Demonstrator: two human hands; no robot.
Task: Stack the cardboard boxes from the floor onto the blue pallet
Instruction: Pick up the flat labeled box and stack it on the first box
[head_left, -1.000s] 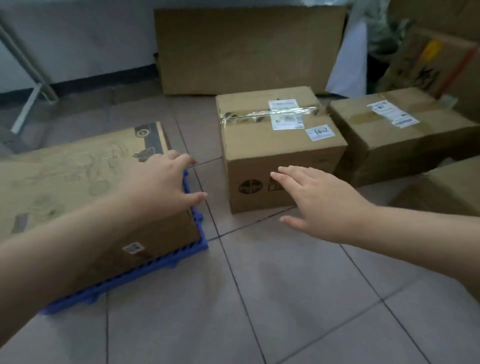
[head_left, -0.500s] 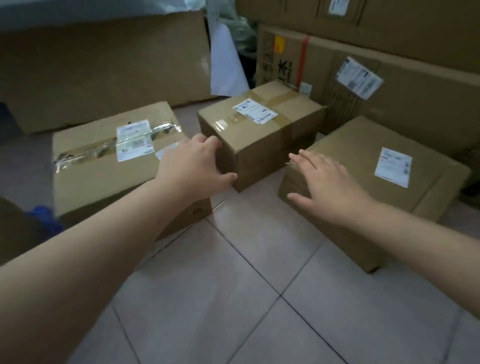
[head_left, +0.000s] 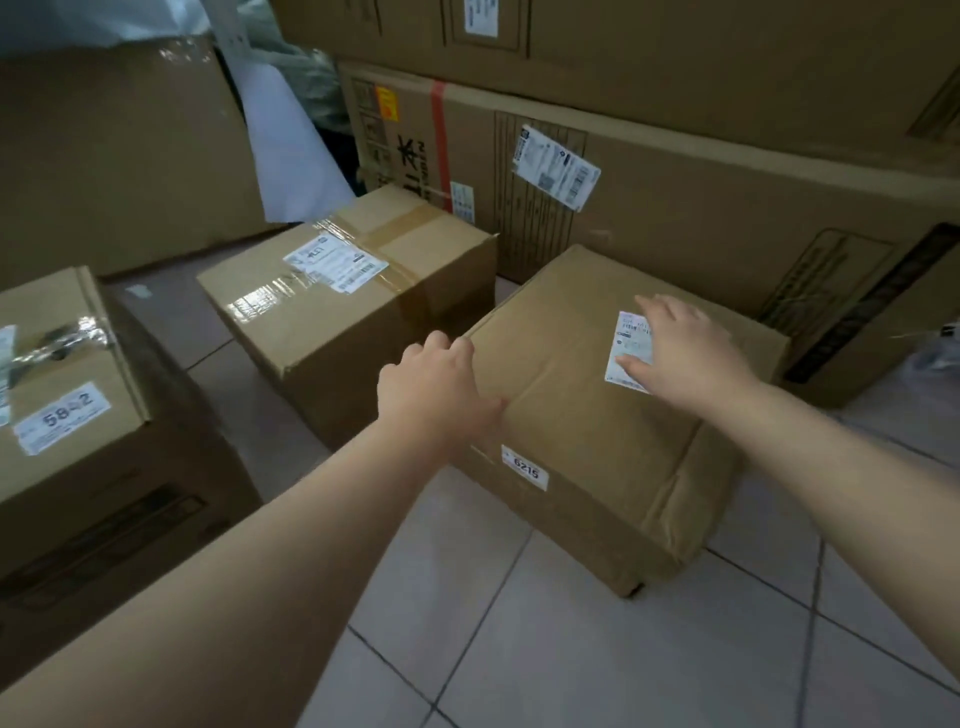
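Since the earlier frame both hands have reached the flat box (head_left: 597, 415) at centre right on the floor (head_left: 545, 649). Left hand (head_left: 436, 389) cups its left edge; right hand (head_left: 685, 348) lies spread, open, on its white label (head_left: 626, 353). Three small boxes show: this one, a taped box (head_left: 337, 291) behind, another (head_left: 67, 410) at left. Pallet out of view.

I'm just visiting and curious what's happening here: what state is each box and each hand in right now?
Left hand: open, at the left edge of the 6215 box.
Right hand: open, flat over that box's white label.
6215 box: closed, on the floor, not lifted.
Taped box: sealed with tape, on the floor.
58-2 box: closed, taped, on the floor.
Large cartons: closed, stacked behind.
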